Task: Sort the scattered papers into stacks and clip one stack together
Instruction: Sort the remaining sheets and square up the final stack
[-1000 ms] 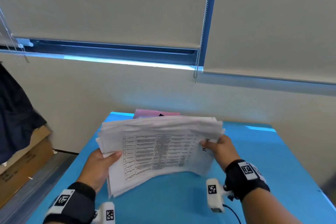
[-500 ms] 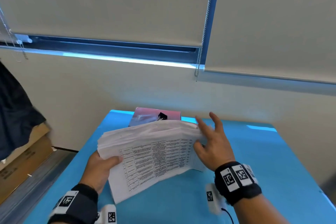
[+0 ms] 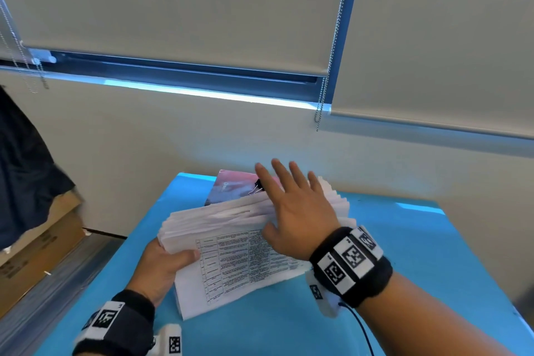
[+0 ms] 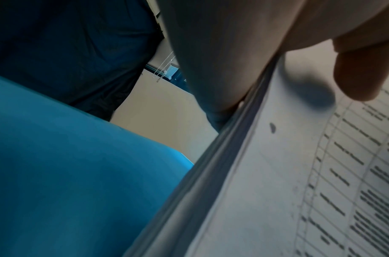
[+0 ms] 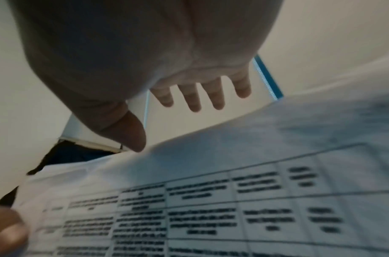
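Paper stack [image 3: 231, 243]: stands on edge on the blue table [image 3: 404, 254], tilted.
Left hand [image 3: 161, 269]: grip clamped on the stack's left end — thumb in front.
Right hand [image 3: 297, 208]: fingers straight and spread over the top edge — holding nothing.
Binder clip [image 3: 258, 185]: behind, on a pink book [image 3: 231, 186].

A bright blue, smooth-topped bench [image 3: 404, 254] fills the lower centre of the head view. A thick stack of white printed papers [image 3: 231, 269] stands on edge at its middle (tilted, lower edge on the surface). A pink booklet [image 3: 231, 188] lies at the far edge, upper centre.
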`<move>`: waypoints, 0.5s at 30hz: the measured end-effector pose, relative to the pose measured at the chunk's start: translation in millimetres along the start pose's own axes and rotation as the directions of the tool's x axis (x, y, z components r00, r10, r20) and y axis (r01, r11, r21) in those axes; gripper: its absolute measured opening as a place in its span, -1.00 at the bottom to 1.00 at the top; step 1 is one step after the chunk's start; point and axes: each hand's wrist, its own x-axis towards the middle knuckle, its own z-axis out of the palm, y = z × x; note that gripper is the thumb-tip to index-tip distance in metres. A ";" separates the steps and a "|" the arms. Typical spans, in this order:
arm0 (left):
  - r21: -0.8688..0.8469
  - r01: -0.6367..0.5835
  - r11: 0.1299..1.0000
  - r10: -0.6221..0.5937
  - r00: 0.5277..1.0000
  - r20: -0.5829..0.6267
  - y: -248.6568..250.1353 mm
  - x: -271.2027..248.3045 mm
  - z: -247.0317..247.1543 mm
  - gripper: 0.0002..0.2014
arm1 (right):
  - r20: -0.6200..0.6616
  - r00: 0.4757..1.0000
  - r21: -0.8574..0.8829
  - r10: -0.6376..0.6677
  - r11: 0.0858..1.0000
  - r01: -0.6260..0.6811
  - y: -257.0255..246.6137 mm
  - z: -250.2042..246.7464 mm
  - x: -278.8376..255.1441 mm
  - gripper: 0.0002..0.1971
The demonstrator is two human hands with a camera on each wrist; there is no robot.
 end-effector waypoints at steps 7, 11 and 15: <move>0.052 0.015 0.999 -0.014 1.000 -0.014 -2.0 2.5 0.8 -0.58 | 0.137 0.985 -0.043 -0.109 0.992 0.116 -14.4 17.3 21.6 -0.05; 0.093 -0.019 0.995 0.021 1.000 -0.018 1.6 -1.3 1.8 -0.72 | 0.262 0.964 -0.082 -0.051 0.994 0.075 8.9 18.5 29.0 -0.22; 0.013 -0.081 0.997 0.081 0.996 -0.036 13.7 -2.3 1.1 -0.72 | 0.284 0.956 -0.073 0.077 0.996 -0.059 49.1 1.2 27.5 -0.78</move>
